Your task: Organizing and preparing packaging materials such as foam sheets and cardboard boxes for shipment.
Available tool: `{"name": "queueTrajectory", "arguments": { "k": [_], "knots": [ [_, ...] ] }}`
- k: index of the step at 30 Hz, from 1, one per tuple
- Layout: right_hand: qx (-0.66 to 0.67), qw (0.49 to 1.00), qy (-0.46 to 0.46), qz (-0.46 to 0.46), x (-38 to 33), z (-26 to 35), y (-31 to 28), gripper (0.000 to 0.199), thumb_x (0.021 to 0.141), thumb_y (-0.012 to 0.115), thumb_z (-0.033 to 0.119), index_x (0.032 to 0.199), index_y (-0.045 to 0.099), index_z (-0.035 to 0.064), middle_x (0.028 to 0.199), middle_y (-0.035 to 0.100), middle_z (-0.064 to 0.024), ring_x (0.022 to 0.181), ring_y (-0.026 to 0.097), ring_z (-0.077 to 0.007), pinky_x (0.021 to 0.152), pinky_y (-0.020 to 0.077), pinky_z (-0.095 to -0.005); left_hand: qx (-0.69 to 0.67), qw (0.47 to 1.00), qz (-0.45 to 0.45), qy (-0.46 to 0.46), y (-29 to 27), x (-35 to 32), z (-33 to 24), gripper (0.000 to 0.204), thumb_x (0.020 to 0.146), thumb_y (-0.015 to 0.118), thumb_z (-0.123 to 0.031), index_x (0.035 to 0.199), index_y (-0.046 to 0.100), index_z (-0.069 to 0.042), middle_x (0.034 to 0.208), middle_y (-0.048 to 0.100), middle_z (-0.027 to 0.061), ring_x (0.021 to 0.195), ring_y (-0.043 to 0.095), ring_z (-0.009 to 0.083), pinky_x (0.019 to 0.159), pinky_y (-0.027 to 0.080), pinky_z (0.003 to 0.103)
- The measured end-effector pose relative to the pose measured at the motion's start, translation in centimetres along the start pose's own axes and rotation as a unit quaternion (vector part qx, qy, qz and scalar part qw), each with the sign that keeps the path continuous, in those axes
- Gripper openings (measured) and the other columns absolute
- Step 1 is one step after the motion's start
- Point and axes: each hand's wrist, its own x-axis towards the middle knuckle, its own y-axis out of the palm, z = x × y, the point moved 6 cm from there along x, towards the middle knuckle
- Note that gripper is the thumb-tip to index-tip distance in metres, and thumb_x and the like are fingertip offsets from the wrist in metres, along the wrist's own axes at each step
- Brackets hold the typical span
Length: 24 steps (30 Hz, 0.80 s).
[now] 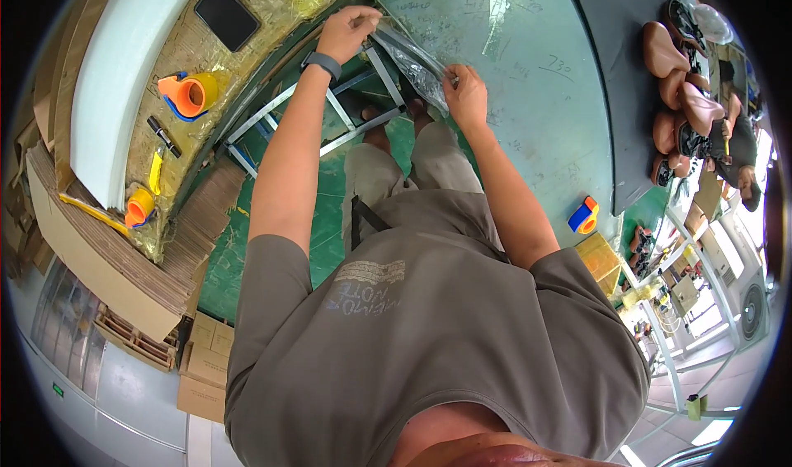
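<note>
A clear plastic bag (415, 69) hangs between my hands at the edge of the green tabletop (528, 71), its upper rim stretched between them. My left hand (346, 34) is closed in a pinch at the bag's far left corner and wears a dark wristband (322, 64). At the bag's near right end, my right hand (467, 97) grips the rim with thumb and fingers. The bag looks flat; whether anything is inside I cannot tell. Below it stands a metal frame (340, 114), close to my legs.
On the left bench lie a phone (227, 16), an orange tape dispenser (191, 96), a black marker (163, 136), a yellow cutter (156, 172) and white foam sheeting (124, 79). Cardboard sheets (107, 236) are stacked beside it. Brown saddle-shaped pieces (672, 87) sit far right, near another person (742, 149).
</note>
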Motion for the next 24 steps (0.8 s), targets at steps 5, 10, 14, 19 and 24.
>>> {"name": "queueTrajectory", "arguments": {
  "k": [5, 10, 14, 19, 24],
  "knots": [
    [-0.005, 0.999, 0.018, 0.036, 0.4, -0.3, 1.7, 0.020, 0.090, 0.076, 0.015, 0.107, 0.076, 0.0049, 0.099, 0.077, -0.0175, 0.089, 0.076, -0.0361, 0.080, 0.0599, -0.0445, 0.175, 0.977, -0.098, 0.069, 0.1, 2.4, 1.1, 0.021, 0.100, 0.073, -0.031, 0.114, 0.083, -0.019, 0.098, 0.074, 0.0120, 0.092, 0.074, 0.0317, 0.080, 0.059, 0.044],
    [0.002, 0.997, 0.027, 0.070, -0.3, -1.0, 3.6, 0.022, 0.090, 0.078, 0.019, 0.106, 0.077, 0.0058, 0.094, 0.080, -0.0168, 0.086, 0.078, -0.0344, 0.079, 0.0607, -0.0434, 0.235, 0.958, -0.152, 0.063, 0.9, 3.4, 1.8, 0.020, 0.099, 0.072, -0.033, 0.113, 0.084, -0.024, 0.100, 0.077, 0.0075, 0.091, 0.074, 0.0323, 0.080, 0.059, 0.045],
    [-0.007, 0.996, 0.048, 0.076, -0.4, -1.1, 4.4, 0.021, 0.091, 0.078, 0.022, 0.105, 0.077, 0.0069, 0.094, 0.081, -0.0156, 0.086, 0.078, -0.0339, 0.079, 0.0610, -0.0434, 0.171, 0.969, -0.178, 0.029, 1.1, 3.4, 3.2, 0.019, 0.097, 0.076, -0.031, 0.112, 0.082, -0.022, 0.104, 0.081, 0.0043, 0.095, 0.077, 0.0267, 0.083, 0.061, 0.043],
    [-0.027, 0.995, 0.035, 0.089, 0.0, -1.1, 4.8, 0.020, 0.092, 0.077, 0.023, 0.104, 0.077, 0.0074, 0.093, 0.081, -0.0151, 0.085, 0.078, -0.0342, 0.078, 0.0610, -0.0439, 0.150, 0.963, -0.221, 0.039, 0.9, 3.5, 3.6, 0.022, 0.096, 0.079, -0.029, 0.114, 0.079, -0.016, 0.104, 0.082, 0.0042, 0.092, 0.078, 0.0225, 0.083, 0.061, 0.039],
    [-0.017, 0.996, 0.034, 0.084, 0.1, -1.6, 4.9, 0.021, 0.093, 0.078, 0.023, 0.104, 0.078, 0.0048, 0.089, 0.081, -0.0153, 0.082, 0.079, -0.0310, 0.078, 0.0608, -0.0405, 0.161, 0.963, -0.210, 0.041, 0.2, 3.7, 4.2, 0.025, 0.097, 0.080, -0.028, 0.116, 0.078, -0.012, 0.098, 0.081, 0.0053, 0.087, 0.076, 0.0217, 0.080, 0.060, 0.037]
  ]
}}
